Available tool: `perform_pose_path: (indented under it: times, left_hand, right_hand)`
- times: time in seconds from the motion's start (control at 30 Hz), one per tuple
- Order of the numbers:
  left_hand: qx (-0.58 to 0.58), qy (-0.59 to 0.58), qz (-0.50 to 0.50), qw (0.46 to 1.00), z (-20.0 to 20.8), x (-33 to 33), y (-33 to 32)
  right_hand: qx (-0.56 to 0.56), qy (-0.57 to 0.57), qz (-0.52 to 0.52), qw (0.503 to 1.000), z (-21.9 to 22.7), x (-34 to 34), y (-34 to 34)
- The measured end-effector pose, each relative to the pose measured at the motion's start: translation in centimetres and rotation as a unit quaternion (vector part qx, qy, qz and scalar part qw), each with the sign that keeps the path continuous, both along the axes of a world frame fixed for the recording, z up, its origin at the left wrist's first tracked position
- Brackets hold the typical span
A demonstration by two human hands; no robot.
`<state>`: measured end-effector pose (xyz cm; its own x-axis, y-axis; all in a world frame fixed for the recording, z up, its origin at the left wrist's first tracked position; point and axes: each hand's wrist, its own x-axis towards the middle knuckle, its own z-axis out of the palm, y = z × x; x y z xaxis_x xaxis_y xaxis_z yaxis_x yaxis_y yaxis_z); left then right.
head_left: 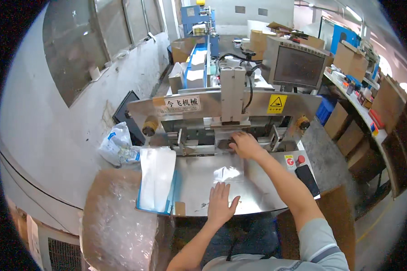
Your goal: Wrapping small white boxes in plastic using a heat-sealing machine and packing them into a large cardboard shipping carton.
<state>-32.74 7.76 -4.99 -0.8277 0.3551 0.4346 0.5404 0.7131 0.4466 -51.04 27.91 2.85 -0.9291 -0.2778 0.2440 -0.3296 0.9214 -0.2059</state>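
Note:
My left hand (220, 207) lies flat with fingers spread near the front edge of the metal worktop (194, 174). Its fingertips reach the lower end of a clear plastic sheet or bag (229, 174), which shines on the metal. Farther in, my right hand (245, 145) rests at the slot of a metal machine (212, 103), under its central upright head. The fingers point left, thumb apart from them, over clear film (223, 135) at the slot. What lies directly beneath that palm is hidden.
A stack of white sheets (157, 176) sits in a blue tray at the left. Below it stands a carton of clear plastic pieces (117, 226). A red button (300, 159) and black phone (307, 179) are on the right. A monitor (299, 66) rises behind.

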Motion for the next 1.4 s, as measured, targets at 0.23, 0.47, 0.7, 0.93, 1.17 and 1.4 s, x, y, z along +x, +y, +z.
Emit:
perform_pose_path:
  times: [0.23,0.47,0.7,0.93,1.17,1.4]
  left_hand:
    - [0.143,0.032,0.085,0.986,0.6,-0.1,-0.3]
    - [0.193,0.046,0.105,0.974,0.1,-0.1,-0.6]
    - [0.212,0.035,0.097,0.972,0.0,0.0,-1.4]
    - [0.203,0.030,0.078,0.976,0.3,-0.1,-0.9]
    - [0.276,-0.039,0.086,0.956,-0.2,-2.5,-0.6]
    - [0.421,-0.216,0.071,0.878,2.3,-11.4,0.5]
  right_hand:
    - [0.023,-0.008,-0.018,1.000,1.0,-0.7,-0.4]
    - [0.028,0.018,-0.017,0.999,0.7,-1.5,-0.1]
    - [-0.151,-0.006,-0.007,0.989,-0.2,2.7,1.5]
    - [-0.315,-0.125,-0.072,0.938,-1.5,12.2,3.8]
    - [-0.351,-0.147,-0.096,0.920,-2.7,13.0,3.8]
    - [-0.328,-0.127,-0.154,0.923,-4.6,8.0,1.6]
